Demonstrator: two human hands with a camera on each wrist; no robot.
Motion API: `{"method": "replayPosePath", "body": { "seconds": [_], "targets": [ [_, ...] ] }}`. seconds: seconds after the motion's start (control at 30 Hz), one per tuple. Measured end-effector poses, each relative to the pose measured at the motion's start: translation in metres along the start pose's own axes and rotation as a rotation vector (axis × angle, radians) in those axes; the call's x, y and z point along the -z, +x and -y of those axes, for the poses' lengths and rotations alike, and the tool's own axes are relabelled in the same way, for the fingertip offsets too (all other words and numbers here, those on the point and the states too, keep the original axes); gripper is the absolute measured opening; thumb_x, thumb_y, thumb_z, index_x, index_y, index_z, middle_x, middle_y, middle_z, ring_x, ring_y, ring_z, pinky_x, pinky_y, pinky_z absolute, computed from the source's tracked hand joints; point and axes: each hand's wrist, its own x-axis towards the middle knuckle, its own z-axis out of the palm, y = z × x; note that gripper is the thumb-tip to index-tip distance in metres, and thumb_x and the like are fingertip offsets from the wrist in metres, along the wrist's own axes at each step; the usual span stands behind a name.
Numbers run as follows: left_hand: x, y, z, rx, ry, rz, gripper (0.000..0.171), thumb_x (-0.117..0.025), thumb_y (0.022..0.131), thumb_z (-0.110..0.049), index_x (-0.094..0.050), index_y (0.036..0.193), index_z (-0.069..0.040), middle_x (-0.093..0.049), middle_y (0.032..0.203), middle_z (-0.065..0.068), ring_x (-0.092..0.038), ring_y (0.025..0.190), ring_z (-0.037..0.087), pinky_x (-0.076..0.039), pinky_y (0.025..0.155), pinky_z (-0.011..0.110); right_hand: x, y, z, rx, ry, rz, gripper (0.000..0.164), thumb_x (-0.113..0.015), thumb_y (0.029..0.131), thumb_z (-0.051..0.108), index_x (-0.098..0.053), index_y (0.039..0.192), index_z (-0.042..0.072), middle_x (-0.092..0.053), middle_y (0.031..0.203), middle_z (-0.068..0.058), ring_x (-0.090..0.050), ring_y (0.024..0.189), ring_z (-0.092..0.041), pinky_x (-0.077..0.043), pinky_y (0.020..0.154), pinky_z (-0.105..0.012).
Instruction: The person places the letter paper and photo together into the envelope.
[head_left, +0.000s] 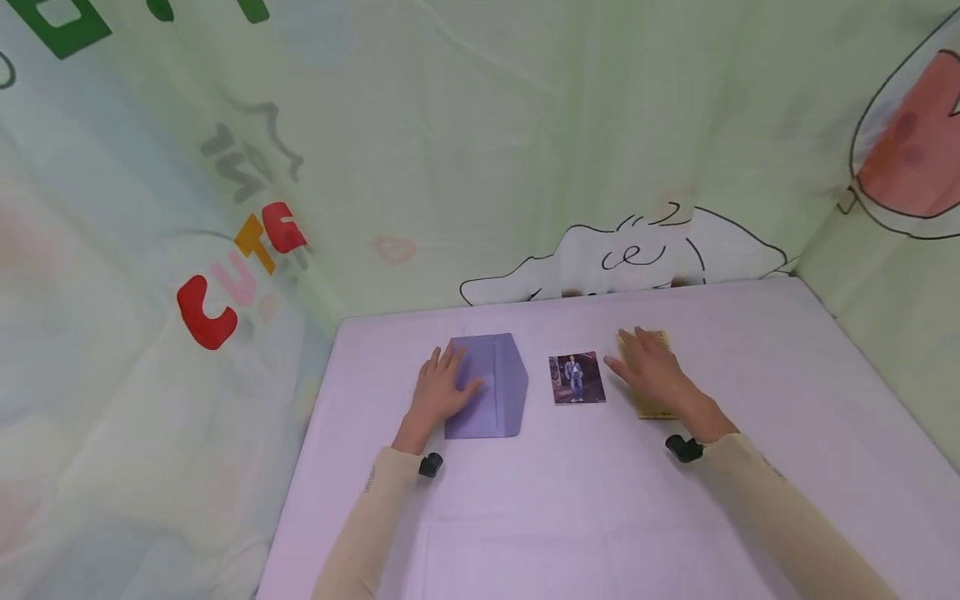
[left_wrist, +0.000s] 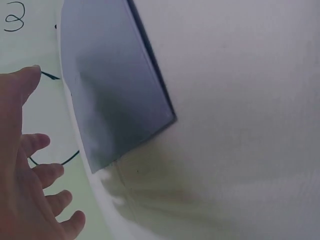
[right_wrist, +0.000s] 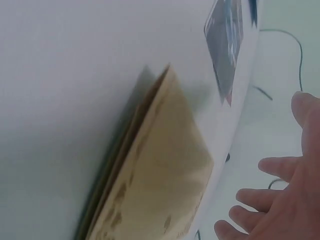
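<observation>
A lavender envelope (head_left: 474, 408) lies with its flap unfolded to the right. My left hand (head_left: 438, 390), fingers spread, is above its left part; the left wrist view shows a gap between that hand and the envelope (left_wrist: 120, 85). To the envelope's right lies a photo (head_left: 577, 377) of a standing person. Over a tan, folded piece of paper (head_left: 654, 407) with darker patterns hovers my right hand (head_left: 656, 375), its fingers extended. In the right wrist view the folded paper (right_wrist: 160, 165) shows several layers, and the hand (right_wrist: 285, 195) holds nothing.
A pale lilac cloth covers the table (head_left: 562, 517). Behind it hangs a light green printed curtain (head_left: 465, 150), with another stretch of curtain along the left side. Small black devices are strapped at both wrists.
</observation>
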Motion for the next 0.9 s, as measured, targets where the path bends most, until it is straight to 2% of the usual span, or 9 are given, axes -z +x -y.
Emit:
{"method": "replayPosePath", "body": {
  "seconds": [0.23, 0.43, 0.67, 0.9],
  "targets": [
    [-0.01, -0.001, -0.005, -0.026, 0.021, 0.001, 0.078, -0.055, 0.095, -0.059, -0.036, 0.156, -0.014, -0.031, 0.162, 0.02, -0.026, 0.15, 0.047, -0.027, 0.118, 0.061, -0.02, -0.002, 0.024, 0.059, -0.01, -0.01, 0.079, -0.044, 0.104, 0.054, -0.024, 0.157, -0.001, -0.014, 0.162, -0.033, -0.011, 0.15, -0.052, -0.014, 0.118, -0.069],
    [-0.011, -0.002, -0.011, -0.053, 0.032, 0.014, 0.077, -0.056, 0.096, -0.057, -0.036, 0.156, -0.014, -0.032, 0.162, 0.021, -0.027, 0.149, 0.048, -0.028, 0.117, 0.061, -0.035, 0.003, 0.043, 0.149, -0.039, -0.046, 0.069, -0.052, 0.104, 0.039, -0.032, 0.152, -0.005, -0.024, 0.157, -0.038, -0.02, 0.147, -0.056, -0.022, 0.114, -0.071],
    [-0.009, -0.002, -0.015, -0.06, 0.05, 0.027, 0.077, -0.055, 0.096, -0.058, -0.036, 0.156, -0.015, -0.031, 0.163, 0.02, -0.026, 0.149, 0.048, -0.027, 0.118, 0.06, -0.046, 0.01, 0.071, 0.188, -0.014, -0.008, 0.07, -0.054, 0.103, 0.042, -0.034, 0.153, -0.003, -0.025, 0.159, -0.035, -0.021, 0.148, -0.054, -0.022, 0.115, -0.07],
    [-0.011, 0.005, -0.018, -0.059, 0.083, 0.054, 0.078, -0.052, 0.096, -0.062, -0.034, 0.157, -0.018, -0.03, 0.163, 0.019, -0.028, 0.149, 0.046, -0.028, 0.118, 0.059, -0.059, 0.014, 0.089, 0.262, 0.013, -0.028, 0.069, -0.059, 0.1, 0.04, -0.039, 0.15, -0.003, -0.03, 0.157, -0.034, -0.027, 0.147, -0.052, -0.026, 0.114, -0.068]
  ]
}}
